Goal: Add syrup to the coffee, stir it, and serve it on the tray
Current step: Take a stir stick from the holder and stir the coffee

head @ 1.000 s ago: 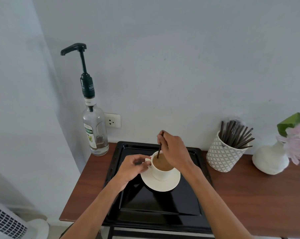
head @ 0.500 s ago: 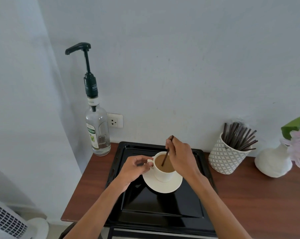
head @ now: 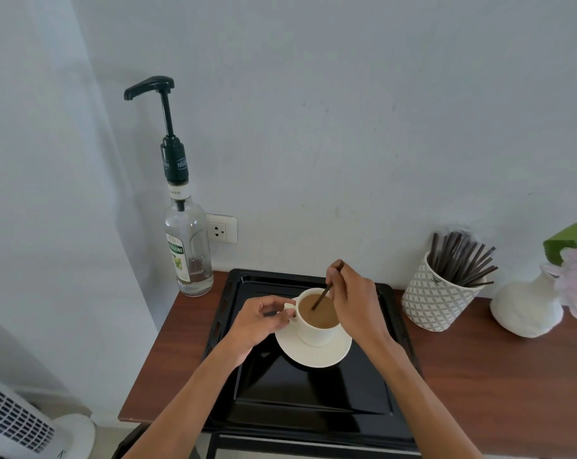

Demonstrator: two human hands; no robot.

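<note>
Stirring is under way on the black tray (head: 393,385), and everything here is placed off that tray. The white cup (head: 317,332) sits on its saucer (head: 313,357) toward the tray's far middle, full of milky coffee (head: 320,313). The right hand (head: 356,306) comes in from the cup's right side, its grip pinched around the upper end of a dark stir stick (head: 323,296); the stick's long axis slants down and leftward from those fingers, and its lower tip is in the coffee near the centre of the cup. The left hand (head: 260,321) is on the cup's left, grip closed on the handle, steadying it. So both hands flank the cup, touching it or its contents, with the left the one already holding it. The syrup bottle (head: 189,246) with its pump stands on the counter (head: 499,376) just off the tray's far left corner, untouched. The pot of spare sticks (head: 442,293) stands off the tray's far right corner. To my eye the syrup step is done, and the cup already rests on the tray, so serving looks nearly settled once the stick lifts out.
</note>
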